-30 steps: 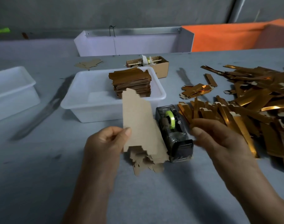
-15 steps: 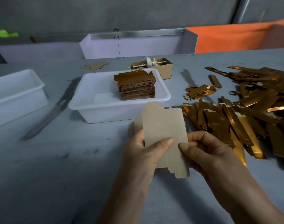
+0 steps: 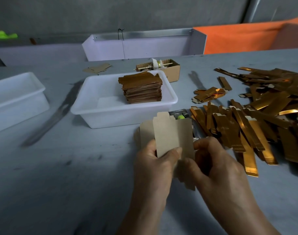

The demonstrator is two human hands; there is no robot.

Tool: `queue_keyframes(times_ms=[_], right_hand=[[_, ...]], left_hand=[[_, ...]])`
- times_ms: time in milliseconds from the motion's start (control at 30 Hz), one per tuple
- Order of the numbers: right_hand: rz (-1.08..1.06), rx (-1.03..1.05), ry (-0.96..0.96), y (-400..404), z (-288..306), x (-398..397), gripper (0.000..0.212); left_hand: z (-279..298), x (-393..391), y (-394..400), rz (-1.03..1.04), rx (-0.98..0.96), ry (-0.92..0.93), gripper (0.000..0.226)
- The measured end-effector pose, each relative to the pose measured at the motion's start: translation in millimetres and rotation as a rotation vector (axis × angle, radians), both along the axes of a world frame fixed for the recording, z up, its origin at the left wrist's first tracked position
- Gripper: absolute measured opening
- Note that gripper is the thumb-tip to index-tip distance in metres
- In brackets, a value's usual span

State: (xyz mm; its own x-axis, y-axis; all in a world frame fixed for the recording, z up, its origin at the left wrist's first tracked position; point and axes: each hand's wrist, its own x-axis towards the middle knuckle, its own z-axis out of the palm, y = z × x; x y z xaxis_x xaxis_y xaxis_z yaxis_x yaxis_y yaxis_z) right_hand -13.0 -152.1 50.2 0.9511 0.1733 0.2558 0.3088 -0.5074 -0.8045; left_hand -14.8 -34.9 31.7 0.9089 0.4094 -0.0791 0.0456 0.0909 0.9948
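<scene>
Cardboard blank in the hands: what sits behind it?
A tape dispenser: only its top and green roll show; the cardboard blank covers its body.

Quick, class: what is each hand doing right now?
Left hand: closed, pinching the cardboard blank.
Right hand: closed, gripping the cardboard blank too.
</scene>
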Motion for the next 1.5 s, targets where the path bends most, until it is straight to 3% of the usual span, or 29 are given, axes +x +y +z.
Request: queue_keyframes(times_ms=[133,267,333,433,600,700,833,933,1067,1167,1267,1400,1500], right_hand=[[0.050,-0.022,-0.080,6.1,-5.3,-5.4,0.027],[0.123,0.026,-0.081,6.8,-3.3,-8.9,0.040],[0.107,-0.002,-0.051,4.2,-3.9,-6.3,0.042],[0.152,0.005,0.044,2.3,-1.8,-3.9,0.033],[0.003,0.286,0.228,-6.2,-0.5,5.4,0.038],[0.121,0.503,0.462,-6.5,1.2,10.2,0.027],[0.127,0.577,0.565,-2.1,-3.4,12.5,0.028],[0.088,0.608,0.574,-0.3,-7.9,12.5,0.032],[0.072,0.628,0.605,-1.4,-9.9,12.9,0.025],[0.072,0.652,0.617,-1.3,-8.7,12.1,0.021],[0.059,0.648,0.605,0.5,-8.0,13.1,0.010],[0.017,0.652,0.604,7.9,-7.7,13.5,0.011],[0.013,0.693,0.612,10.3,-8.2,13.3,0.012]], left_hand=[[3.9,-2.4,-1.0,-0.043,-0.029,0.025,0.025],[11.8,-5.8,6.7,-0.164,-0.039,0.021,0.017],[13.7,-8.0,8.4,-0.240,0.046,0.018,0.033],[16.8,-11.4,9.3,-0.207,0.147,-0.008,0.027],[19.2,-17.0,15.8,-0.284,0.127,0.079,0.016],[24.0,-20.2,13.6,-0.361,0.153,0.127,0.018],[22.8,-19.6,13.6,-0.282,0.264,0.188,0.022],[21.7,-20.7,13.9,-0.227,0.392,0.155,0.010],[15.7,-20.9,12.2,-0.130,0.408,0.074,0.001],[12.4,-22.5,7.0,-0.041,0.398,0.045,0.009],[10.9,-26.2,-1.3,0.070,0.590,-0.002,0.011],[10.9,-30.8,-13.2,0.077,1.200,-0.102,0.005],[7.4,-34.2,-27.5,0.085,1.464,-0.037,0.016]])
